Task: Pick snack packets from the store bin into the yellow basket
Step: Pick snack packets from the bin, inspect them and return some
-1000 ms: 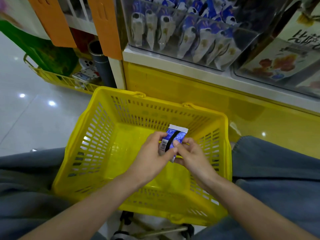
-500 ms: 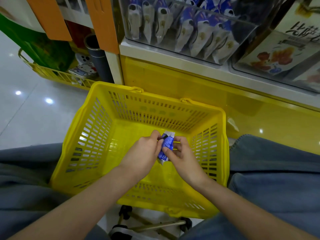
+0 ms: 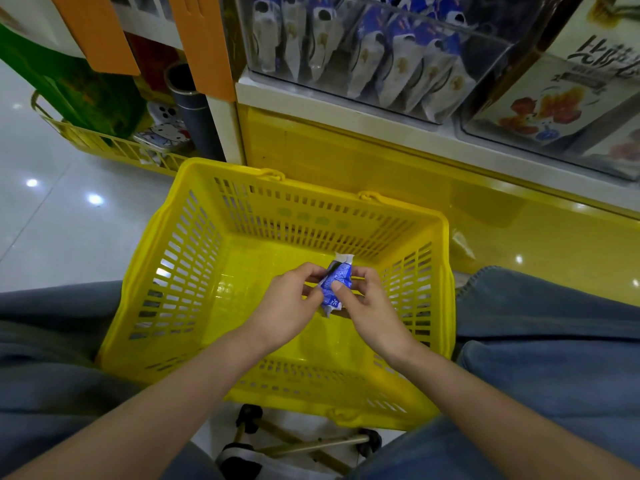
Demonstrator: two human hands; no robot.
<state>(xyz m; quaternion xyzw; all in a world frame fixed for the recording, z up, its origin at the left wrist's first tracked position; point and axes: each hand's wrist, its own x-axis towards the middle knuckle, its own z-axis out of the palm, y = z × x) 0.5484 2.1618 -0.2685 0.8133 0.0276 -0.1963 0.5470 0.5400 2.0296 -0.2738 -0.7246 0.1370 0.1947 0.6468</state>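
- At the far left a low yellow slatted tray (image 3: 104,147) stands on the pale glossy floor. It holds a big green bag (image 3: 86,95) and flat cartoon-printed items (image 3: 162,133).
- Just right of it a dark grey tube (image 3: 195,112) stands upright, beside a hanging orange panel (image 3: 204,43).
- The yellow slatted plastic basket (image 3: 194,258) sits in the near middle between the person's two denim-clad legs. Its far wall is close to the yellow shelf base.
- The left hand (image 3: 287,306) is inside the basket walls, its thumb and fingertips pinching the left edge of the packet.
- The small blue-and-white snack packet (image 3: 337,282) is held upright and crumpled between both hands, above the basket floor and right of its centre.
- The right hand (image 3: 370,306) grips the packet's right side, its thumb pressed on the front and its fingers curled behind.
- On the white shelf at the far right, the clear plastic store bin (image 3: 495,60) holds rows of blue-and-white pouches (image 3: 401,64) leaning against its front wall.
- Further right a second clear bin (image 3: 588,161) holds a pale box printed with fruit (image 3: 547,105).
- The tops of both bins are cut off by the upper edge of the view.
- The print on the packet is too small to read.
- Under the basket's near edge, a metal frame with black wheels (image 3: 311,441) is partly hidden.
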